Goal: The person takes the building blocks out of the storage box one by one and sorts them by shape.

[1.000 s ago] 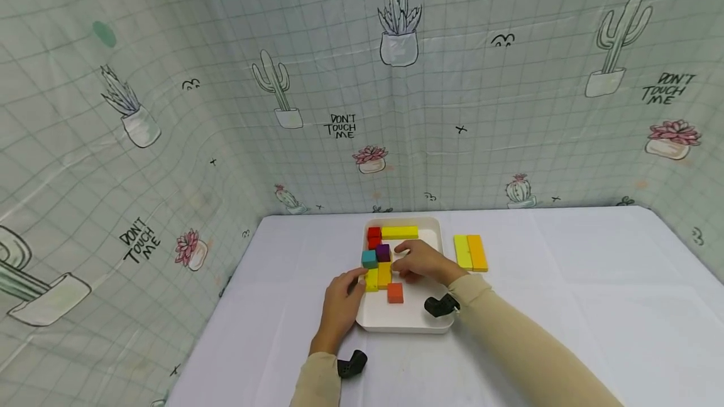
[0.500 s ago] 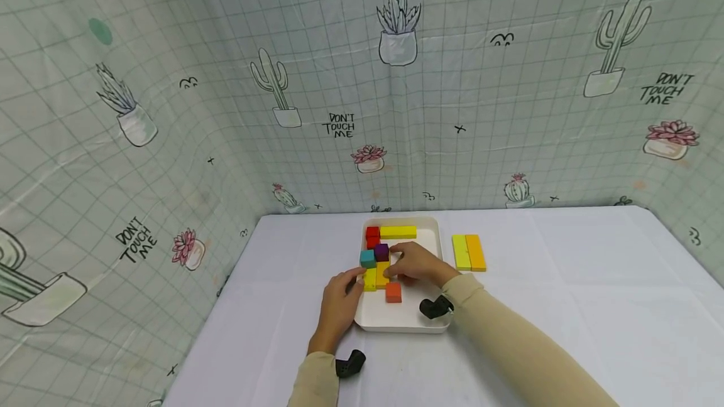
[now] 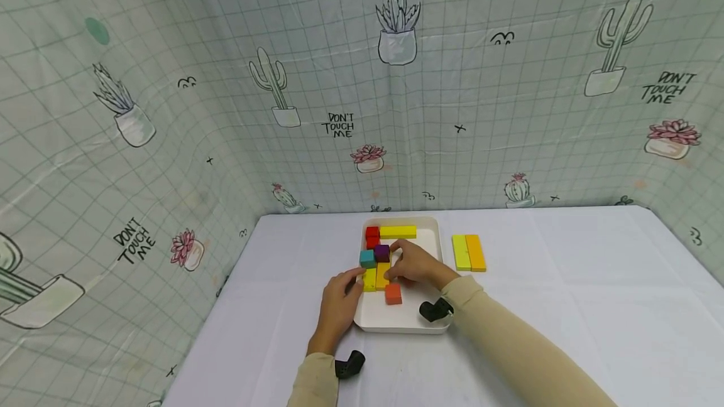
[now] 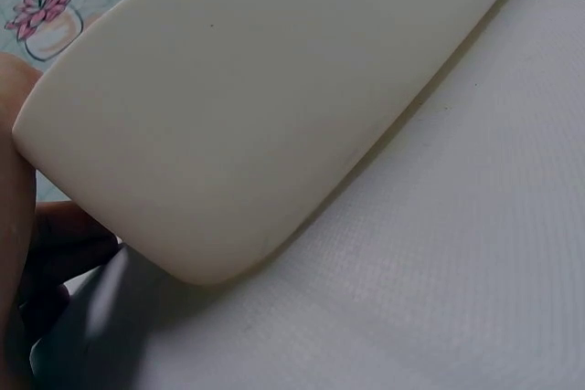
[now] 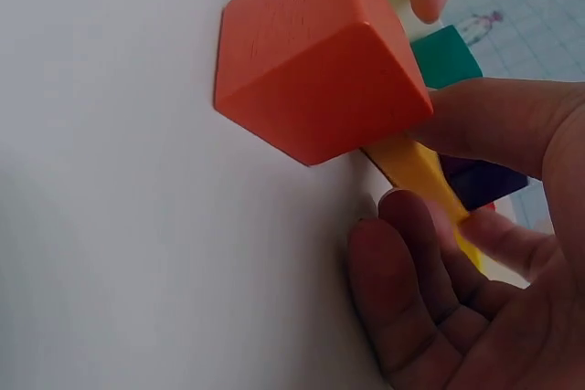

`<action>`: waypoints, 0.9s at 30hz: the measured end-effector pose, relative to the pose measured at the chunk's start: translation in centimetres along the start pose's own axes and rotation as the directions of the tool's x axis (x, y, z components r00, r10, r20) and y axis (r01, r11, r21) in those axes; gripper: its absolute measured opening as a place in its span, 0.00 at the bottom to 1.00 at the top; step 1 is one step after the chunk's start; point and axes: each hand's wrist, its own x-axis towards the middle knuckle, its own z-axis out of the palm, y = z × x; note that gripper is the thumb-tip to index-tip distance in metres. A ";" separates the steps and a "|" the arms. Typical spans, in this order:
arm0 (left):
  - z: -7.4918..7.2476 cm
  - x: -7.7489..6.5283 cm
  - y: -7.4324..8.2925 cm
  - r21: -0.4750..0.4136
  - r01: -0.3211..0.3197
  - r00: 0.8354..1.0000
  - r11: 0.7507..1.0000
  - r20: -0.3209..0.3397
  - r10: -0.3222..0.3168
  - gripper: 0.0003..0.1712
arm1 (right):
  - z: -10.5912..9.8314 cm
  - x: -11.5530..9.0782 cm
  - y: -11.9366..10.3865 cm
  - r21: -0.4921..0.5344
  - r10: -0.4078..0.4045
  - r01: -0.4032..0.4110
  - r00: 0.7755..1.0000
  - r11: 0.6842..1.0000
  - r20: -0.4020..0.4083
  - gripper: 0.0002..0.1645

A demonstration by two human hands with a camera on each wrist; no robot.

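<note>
In the head view my left hand point(image 3: 339, 302) rests at the left rim of a white tray point(image 3: 415, 326), its fingertips beside a yellow block point(image 3: 369, 280). The left wrist view shows mainly the tray's outer wall point(image 4: 265, 89). My right hand point(image 3: 417, 264) reaches in from the right. Its thumb and index finger touch an amber-yellow block point(image 5: 422, 175), the other fingers bent below. A purple cube point(image 3: 382, 253) lies at the index finger, with a teal cube point(image 3: 367, 259) left of it. An orange-red cube point(image 5: 311, 57) sits nearer me, close to my right thumb.
Red cubes point(image 3: 372, 237) and a long yellow block point(image 3: 398, 232) line the tray's far end. Right of the tray, a yellow-green block point(image 3: 460, 252) and an orange-yellow block point(image 3: 476, 252) lie side by side on the white tablecloth point(image 3: 554, 294). Patterned cloth point(image 3: 452, 93) hangs behind.
My right hand has shifted slightly left, bringing its thumb and index finger against the amber-yellow block and the purple cube. The left hand has stayed nearly still.
</note>
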 end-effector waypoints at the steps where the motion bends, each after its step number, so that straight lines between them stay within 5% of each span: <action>1: 0.0 0.0 0.0 -0.001 0.003 1.000 1.000 0.002 -0.003 0.17 | 0.0 -0.1 0.0 0.002 -0.007 0.007 1.000 1.000 0.001 0.39; 18: 0.0 0.0 0.1 -0.002 0.014 1.000 1.000 0.007 -0.014 0.17 | 0.5 -0.4 -0.5 -0.123 -0.001 0.003 1.000 0.992 0.023 0.49; 27: 0.0 0.0 0.0 -0.005 0.007 1.000 1.000 0.004 -0.007 0.17 | 0.9 -0.6 -0.4 -0.085 -0.005 0.003 1.000 0.996 -0.027 0.46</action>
